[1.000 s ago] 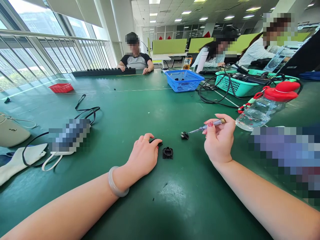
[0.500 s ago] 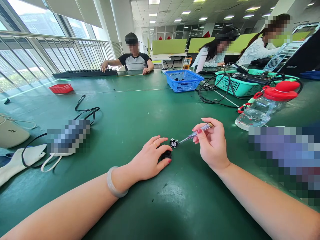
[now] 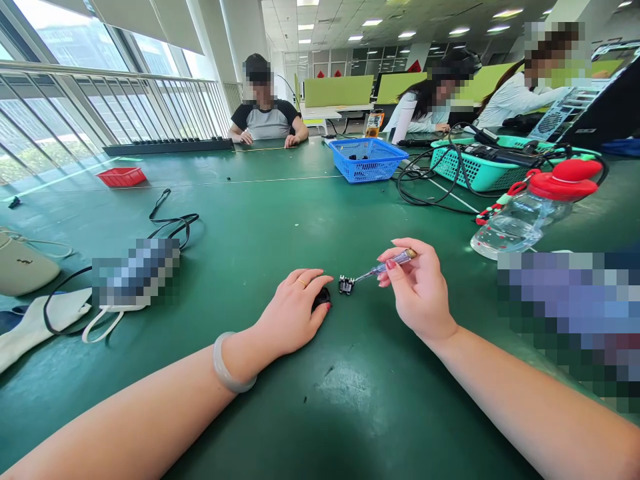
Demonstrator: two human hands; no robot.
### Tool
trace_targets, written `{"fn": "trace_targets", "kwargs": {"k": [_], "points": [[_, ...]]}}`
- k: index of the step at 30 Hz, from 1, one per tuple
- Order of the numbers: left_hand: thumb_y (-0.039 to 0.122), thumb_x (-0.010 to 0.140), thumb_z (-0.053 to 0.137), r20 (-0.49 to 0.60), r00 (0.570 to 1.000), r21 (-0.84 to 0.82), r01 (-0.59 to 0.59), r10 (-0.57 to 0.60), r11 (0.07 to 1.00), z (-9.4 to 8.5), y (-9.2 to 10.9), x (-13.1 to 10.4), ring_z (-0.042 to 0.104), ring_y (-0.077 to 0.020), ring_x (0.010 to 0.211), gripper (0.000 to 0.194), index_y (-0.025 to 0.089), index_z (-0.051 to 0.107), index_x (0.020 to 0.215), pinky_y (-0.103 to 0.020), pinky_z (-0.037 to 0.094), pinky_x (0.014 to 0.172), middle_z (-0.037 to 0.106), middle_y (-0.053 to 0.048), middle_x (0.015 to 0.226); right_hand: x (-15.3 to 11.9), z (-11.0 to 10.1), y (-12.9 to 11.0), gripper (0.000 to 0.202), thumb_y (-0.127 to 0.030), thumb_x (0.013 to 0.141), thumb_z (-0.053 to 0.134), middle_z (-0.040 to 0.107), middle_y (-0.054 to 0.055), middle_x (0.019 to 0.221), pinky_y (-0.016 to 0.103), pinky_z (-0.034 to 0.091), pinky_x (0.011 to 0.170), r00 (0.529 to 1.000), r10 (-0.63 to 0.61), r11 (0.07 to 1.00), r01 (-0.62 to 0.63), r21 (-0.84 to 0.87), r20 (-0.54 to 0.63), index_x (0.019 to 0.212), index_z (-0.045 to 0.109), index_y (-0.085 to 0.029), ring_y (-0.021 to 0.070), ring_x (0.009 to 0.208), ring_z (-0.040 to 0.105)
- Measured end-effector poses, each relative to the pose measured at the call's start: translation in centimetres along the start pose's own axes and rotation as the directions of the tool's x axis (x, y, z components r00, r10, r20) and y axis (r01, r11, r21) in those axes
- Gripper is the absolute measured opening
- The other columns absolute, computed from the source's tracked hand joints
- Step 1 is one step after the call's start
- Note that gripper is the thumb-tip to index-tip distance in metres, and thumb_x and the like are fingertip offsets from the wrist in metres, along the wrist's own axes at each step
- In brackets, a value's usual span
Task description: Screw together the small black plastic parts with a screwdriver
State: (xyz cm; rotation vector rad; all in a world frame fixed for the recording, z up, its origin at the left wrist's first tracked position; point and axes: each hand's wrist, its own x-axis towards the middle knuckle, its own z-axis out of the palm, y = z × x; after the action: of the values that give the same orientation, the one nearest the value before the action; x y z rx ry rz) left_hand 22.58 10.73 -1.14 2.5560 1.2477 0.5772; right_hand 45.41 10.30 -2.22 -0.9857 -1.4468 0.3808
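My right hand (image 3: 417,287) is closed round a screwdriver (image 3: 395,262) with a clear purplish handle. Its tip points left and down at a small black part with silver metal pieces (image 3: 345,285) lying on the green table (image 3: 280,233); whether the tip touches that part I cannot tell. Just left of it, my left hand (image 3: 295,310) is closed round a rounded black piece (image 3: 321,299) resting on the table. The fingers hide most of this piece.
A blue basket (image 3: 370,162) with small black pieces stands further back. Right of it are a teal basket (image 3: 483,175) full of cables and a red-lidded bottle (image 3: 533,213). A red tray (image 3: 121,177) lies far left. Several people sit beyond.
My left hand has shifted left with the black piece, away from the metal-and-black part. My right hand and screwdriver have moved slightly left. The person opposite has drawn one arm in.
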Motion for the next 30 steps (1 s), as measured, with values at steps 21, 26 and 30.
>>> {"fn": "trace_targets", "kwargs": {"k": [21,26,30], "points": [[0.036,0.093,0.061,0.193,0.957,-0.13,-0.194,0.217,0.972,-0.6,0.7,-0.1,0.056,-0.0261,0.122,0.032,0.027,0.063,0.123,-0.047,0.042,0.11,0.065,-0.008,0.123,0.5,0.3,1.0,0.026,-0.035,0.094,0.056,0.064,-0.001,0.084,0.022,0.049,0.046,0.988,0.032,0.995,-0.018,0.095,-0.148,0.116,0.048,-0.026,0.0094,0.052,0.056],[0.025,0.098,0.051,0.226,0.932,-0.118,-0.264,0.285,0.957,-0.5,1.2,-0.3,0.055,-0.0238,0.121,0.029,0.026,0.061,0.125,-0.045,0.04,0.11,0.066,-0.006,0.123,0.8,0.6,1.3,0.026,-0.034,0.092,0.057,0.064,-0.002,0.082,0.022,0.048,0.045,0.987,0.055,0.992,-0.036,0.123,-0.15,0.115,0.048,-0.025,0.0089,0.051,0.055],[0.023,0.099,0.047,0.238,0.938,-0.087,-0.236,0.25,0.968,-0.4,1.6,-0.6,0.054,-0.0232,0.12,0.031,0.026,0.06,0.127,-0.046,0.04,0.11,0.067,-0.004,0.127,0.8,0.7,1.1,0.027,-0.034,0.092,0.057,0.064,-0.002,0.082,0.023,0.048,0.046,0.991,0.047,0.993,-0.032,0.118,-0.127,0.114,0.047,-0.024,0.0085,0.05,0.055]]}}
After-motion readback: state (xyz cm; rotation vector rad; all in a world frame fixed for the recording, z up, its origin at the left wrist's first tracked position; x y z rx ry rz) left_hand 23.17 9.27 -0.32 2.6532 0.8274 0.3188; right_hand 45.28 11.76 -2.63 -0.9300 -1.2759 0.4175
